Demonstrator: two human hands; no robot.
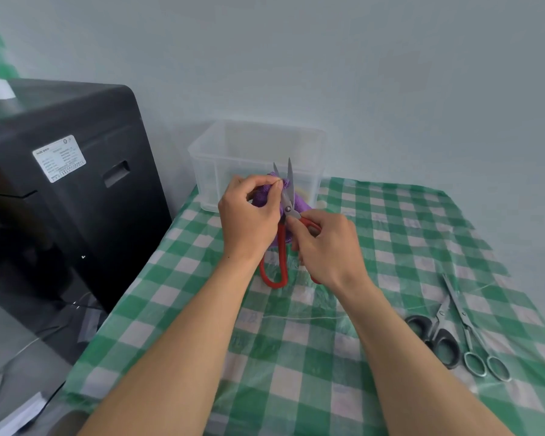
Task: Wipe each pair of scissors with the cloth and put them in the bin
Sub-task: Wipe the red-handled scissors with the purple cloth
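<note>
Head view: red-handled steel scissors (pixel 287 205) point blades-up, away from right hand (pixel 324 243) fingers gripping the handle by the pivot; left hand (pixel 249 215) fingers pinch purple cloth (pixel 260 197) round one blade, clear plastic bin (pixel 255 146) just beyond the tips.

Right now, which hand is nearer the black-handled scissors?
Right. The right hand, holding the red scissors, sits up-left of the black-handled scissors; the left hand, pinching the purple cloth, is farther left.

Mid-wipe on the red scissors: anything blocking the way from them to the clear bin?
Nothing visible. The clear bin, lidless, stands just behind the red scissors. The left hand holds the purple cloth at the blades; the other two pairs lie off right.
</note>
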